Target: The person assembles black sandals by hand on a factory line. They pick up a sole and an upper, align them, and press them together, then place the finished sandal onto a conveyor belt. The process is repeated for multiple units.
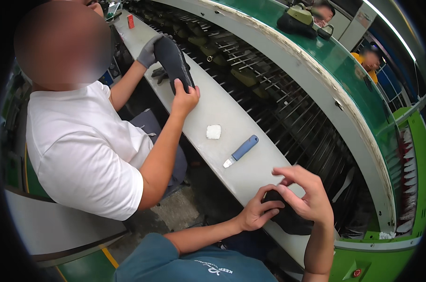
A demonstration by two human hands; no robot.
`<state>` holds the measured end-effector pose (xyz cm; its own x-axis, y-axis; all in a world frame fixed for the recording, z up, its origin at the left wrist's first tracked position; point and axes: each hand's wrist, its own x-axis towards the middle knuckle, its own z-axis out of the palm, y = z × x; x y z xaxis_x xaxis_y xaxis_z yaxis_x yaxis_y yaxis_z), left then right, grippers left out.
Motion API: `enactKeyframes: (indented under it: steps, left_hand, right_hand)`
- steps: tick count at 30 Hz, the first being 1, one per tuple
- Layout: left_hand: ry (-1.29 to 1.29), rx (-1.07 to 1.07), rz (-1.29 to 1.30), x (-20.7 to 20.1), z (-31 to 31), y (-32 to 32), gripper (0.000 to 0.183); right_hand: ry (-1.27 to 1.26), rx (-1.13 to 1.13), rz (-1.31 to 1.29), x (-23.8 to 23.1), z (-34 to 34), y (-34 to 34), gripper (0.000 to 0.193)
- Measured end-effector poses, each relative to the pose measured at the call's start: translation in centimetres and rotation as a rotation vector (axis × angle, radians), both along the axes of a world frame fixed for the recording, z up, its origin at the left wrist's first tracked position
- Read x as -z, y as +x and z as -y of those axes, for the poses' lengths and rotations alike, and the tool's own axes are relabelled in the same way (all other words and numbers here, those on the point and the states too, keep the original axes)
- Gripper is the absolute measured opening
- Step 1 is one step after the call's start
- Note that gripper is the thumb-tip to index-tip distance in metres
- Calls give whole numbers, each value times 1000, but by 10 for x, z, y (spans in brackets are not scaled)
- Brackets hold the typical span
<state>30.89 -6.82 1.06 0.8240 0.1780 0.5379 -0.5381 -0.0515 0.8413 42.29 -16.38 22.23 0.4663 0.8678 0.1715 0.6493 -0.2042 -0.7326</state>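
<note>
My left hand (260,210) is closed around the near end of a black shoe (292,217), which is partly hidden by both hands. Just above it, my right hand (304,190) is open, its thumb and forefinger curved apart with nothing visible between them. The right thumb's tip is close to the left fingertips; whether they touch I cannot tell. Farther up the pale bench lie a blue-handled scraper (241,150) with a short blade and a small white square pad (213,132).
A co-worker in a white shirt (86,145) sits at left, holding a black shoe sole (171,61) over the narrow bench (199,103). A roller conveyor (269,108) carrying olive shoes runs alongside, under a curved green-topped housing (311,61). A red object (130,21) stands at the bench's far end.
</note>
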Motion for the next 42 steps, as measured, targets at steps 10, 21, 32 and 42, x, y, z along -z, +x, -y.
enactKeyframes:
  steps: [10, 21, 32, 42]
  left_hand:
    - [-19, 4, 33, -1, 1, 1, 26]
    - [-2, -47, 33, -7, 0, 0, 22]
    - [48, 38, -62, -24, 6, 10, 19]
    - [115, 53, -116, -43, 46, 27, 17]
  right_hand:
    - [-148, 308, -59, 53, 82, -14, 27]
    - [-33, 568, -196, 99, 179, -52, 42]
    - [144, 692, -13, 124, 190, -73, 43]
    - [270, 835, -5, 131, 214, -87, 39]
